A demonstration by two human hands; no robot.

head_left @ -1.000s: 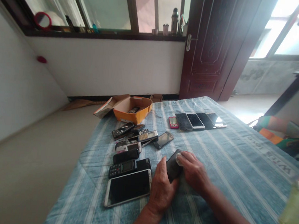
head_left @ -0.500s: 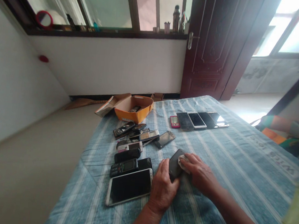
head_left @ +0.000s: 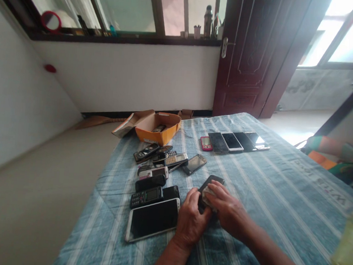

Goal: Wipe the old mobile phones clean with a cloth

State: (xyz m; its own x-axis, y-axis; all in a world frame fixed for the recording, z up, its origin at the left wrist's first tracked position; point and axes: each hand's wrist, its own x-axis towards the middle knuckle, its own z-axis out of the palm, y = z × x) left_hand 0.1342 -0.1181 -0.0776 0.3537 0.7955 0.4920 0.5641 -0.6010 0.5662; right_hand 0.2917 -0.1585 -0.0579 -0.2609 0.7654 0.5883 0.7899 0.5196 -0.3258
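Observation:
My left hand (head_left: 192, 216) grips a dark mobile phone (head_left: 214, 180) by its lower left side, holding it at a slant over the striped bedspread. A crumpled white tissue (head_left: 207, 194) is pinched under the fingers of my right hand (head_left: 230, 207), pressed on the phone's face. Part of the phone is hidden by my fingers. Close to my left hand lies a large white-framed phone (head_left: 153, 221) with a black screen. Behind it are a black keypad phone (head_left: 146, 196) and a black phone lying face down or cased (head_left: 150, 183).
Several older phones lie heaped near an open orange box (head_left: 160, 136). A grey touchscreen phone (head_left: 196, 164) lies apart from them. Farther back, a pink phone (head_left: 206, 143) and a white phone (head_left: 232, 142) lie in a row with dark ones. A yellowish bottle (head_left: 350, 251) stands at right.
My right hand has slid the tissue down and left across the phone, so the phone's top end shows more. My left hand has stayed nearly in place.

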